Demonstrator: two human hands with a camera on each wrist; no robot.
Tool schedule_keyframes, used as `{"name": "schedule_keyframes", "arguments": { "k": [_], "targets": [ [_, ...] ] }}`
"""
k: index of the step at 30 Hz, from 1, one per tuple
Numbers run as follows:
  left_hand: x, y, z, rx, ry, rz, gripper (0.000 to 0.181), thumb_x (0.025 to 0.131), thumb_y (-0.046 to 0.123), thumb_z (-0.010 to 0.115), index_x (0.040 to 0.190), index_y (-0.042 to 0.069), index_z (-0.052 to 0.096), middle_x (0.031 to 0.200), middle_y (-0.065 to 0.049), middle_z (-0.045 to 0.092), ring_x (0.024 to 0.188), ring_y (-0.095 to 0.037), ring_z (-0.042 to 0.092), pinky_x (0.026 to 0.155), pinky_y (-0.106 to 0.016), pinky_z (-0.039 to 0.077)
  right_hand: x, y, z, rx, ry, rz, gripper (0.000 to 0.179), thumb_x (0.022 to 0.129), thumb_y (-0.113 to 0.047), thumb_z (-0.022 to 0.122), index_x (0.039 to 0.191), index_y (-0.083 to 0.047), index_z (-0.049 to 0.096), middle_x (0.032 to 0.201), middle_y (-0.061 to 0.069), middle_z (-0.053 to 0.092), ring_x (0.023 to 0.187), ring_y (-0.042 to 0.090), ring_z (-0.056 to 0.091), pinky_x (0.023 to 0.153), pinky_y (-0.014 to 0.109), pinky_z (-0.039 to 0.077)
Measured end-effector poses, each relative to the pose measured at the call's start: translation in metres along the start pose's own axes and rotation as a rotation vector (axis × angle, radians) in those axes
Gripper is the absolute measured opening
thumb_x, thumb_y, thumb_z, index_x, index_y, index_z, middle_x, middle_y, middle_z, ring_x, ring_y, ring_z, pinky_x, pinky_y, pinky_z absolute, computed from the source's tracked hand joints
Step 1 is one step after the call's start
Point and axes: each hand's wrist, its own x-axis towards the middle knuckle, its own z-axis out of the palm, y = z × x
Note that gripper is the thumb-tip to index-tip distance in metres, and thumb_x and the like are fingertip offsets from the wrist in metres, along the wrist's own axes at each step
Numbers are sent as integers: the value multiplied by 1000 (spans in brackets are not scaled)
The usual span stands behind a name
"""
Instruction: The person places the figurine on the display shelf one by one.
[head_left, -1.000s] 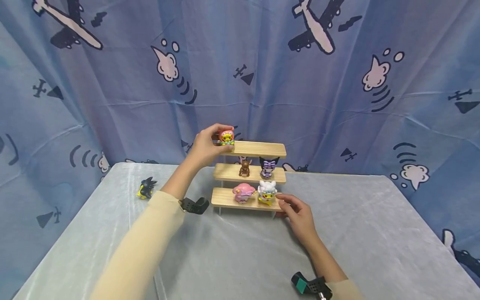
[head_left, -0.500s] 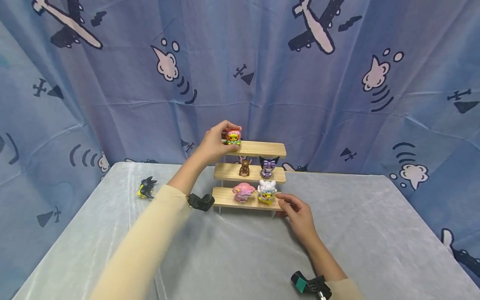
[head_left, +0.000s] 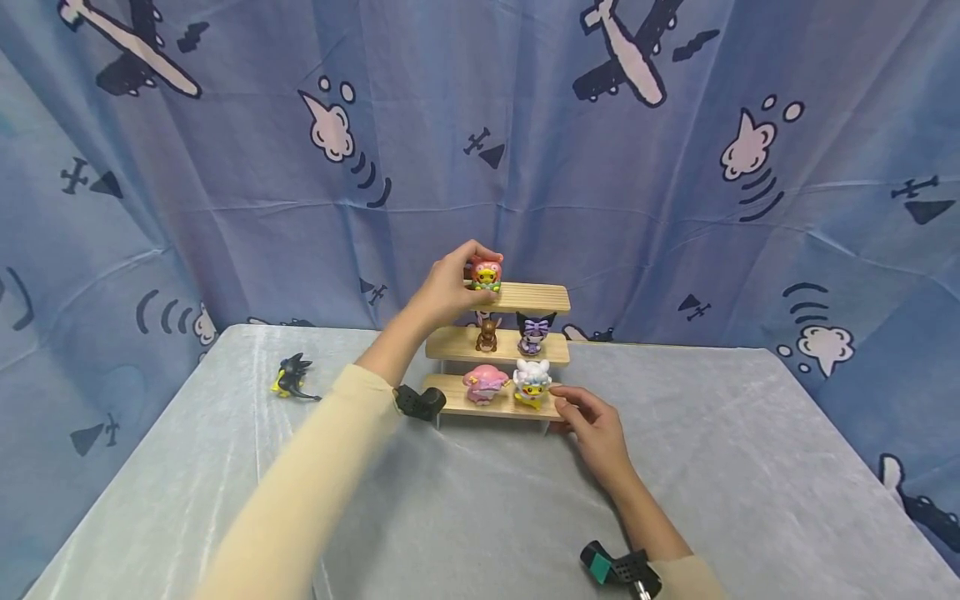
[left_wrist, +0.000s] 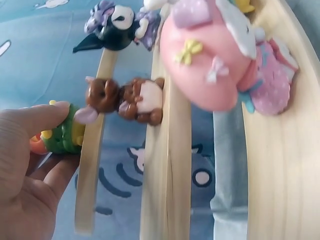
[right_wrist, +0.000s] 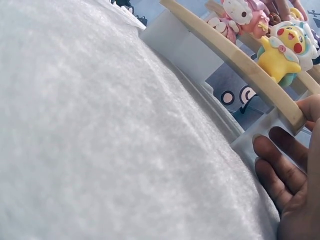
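My left hand (head_left: 448,287) pinches a small figurine (head_left: 486,275) with a pink hood and yellow face at the top step of a three-tier wooden display stand (head_left: 536,297). In the left wrist view, the figurine's green body (left_wrist: 65,132) shows between thumb and fingers, right at the plank. My right hand (head_left: 596,429) holds the right end of the bottom step; in the right wrist view its fingers (right_wrist: 280,165) curl below the plank by the clear support. Just beside it stands a yellow figurine in a white hood (head_left: 532,383), with a pink-hatted figurine (head_left: 485,384) to its left.
On the middle step sit a brown eared figurine (head_left: 487,335) and a black-and-purple figurine (head_left: 534,333). A black-and-yellow figurine (head_left: 291,377) lies on the grey-white tablecloth (head_left: 720,450) at the left. Behind the table hangs a blue airplane-print curtain (head_left: 420,167).
My left hand has slid rightward along the top step with the pink-hooded figurine, from its left end toward the middle. My right hand has stayed at the bottom step.
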Motion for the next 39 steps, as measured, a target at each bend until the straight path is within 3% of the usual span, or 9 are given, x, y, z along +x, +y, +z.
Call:
{"name": "schedule_keyframes", "arguments": {
  "k": [17, 26, 39],
  "targets": [
    [9, 17, 27, 27, -62, 21, 49, 87, 5, 78, 130, 13, 56, 141, -11, 59, 120, -25, 62, 93, -29, 59, 0, 0, 1, 13, 11, 3, 28, 104, -17, 58, 122, 1, 67, 128, 20, 66, 84, 3, 68, 72, 26, 62],
    [16, 24, 39, 68, -72, 45, 45, 88, 5, 77, 127, 14, 56, 140, -9, 62, 120, -22, 62, 97, -33, 56, 0, 0, 1, 16, 11, -6, 27, 103, -16, 58, 122, 2, 68, 127, 20, 66, 85, 2, 67, 72, 26, 62],
    [22, 27, 46, 120, -73, 79, 44, 88, 6, 77, 126, 15, 57, 138, -6, 62, 123, -21, 61, 103, -34, 54, 0, 2, 0, 31, 13, -21, 26, 103, -15, 58, 121, 2, 68, 127, 20, 67, 85, 2, 67, 72, 26, 62]
  ]
}}
